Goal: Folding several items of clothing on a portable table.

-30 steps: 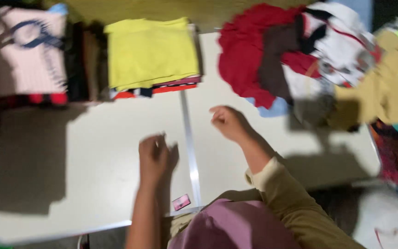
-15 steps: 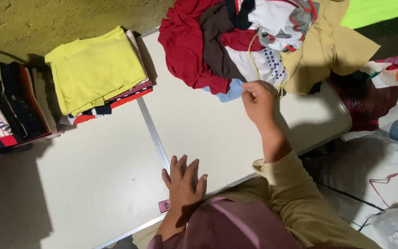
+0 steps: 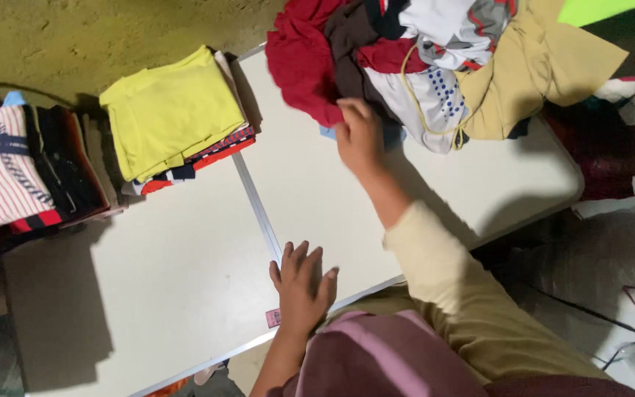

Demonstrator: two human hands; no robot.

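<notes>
My right hand [image 3: 358, 136] reaches across the white folding table [image 3: 185, 279] to the near edge of a loose pile of clothes [image 3: 442, 66]. Its fingers curl into the pile where a dark red garment [image 3: 299, 66] meets a brown one [image 3: 347, 51]. Motion blur hides whether it grips anything. My left hand [image 3: 303, 283] lies flat on the table near the front edge, fingers spread, holding nothing. A tan garment [image 3: 545, 66] lies on the right side of the pile.
A folded stack with a yellow shirt [image 3: 170, 110] on top sits at the table's far left. A second stack with a striped white and red top [image 3: 1, 169] stands further left. A small pink tag [image 3: 273, 317] lies by my left hand. Cloth and bags [image 3: 626, 147] lie right of the table.
My right hand has slid left along the pile's edge, from the white patterned cloth to the red and brown garments. My left hand stays flat on the table.
</notes>
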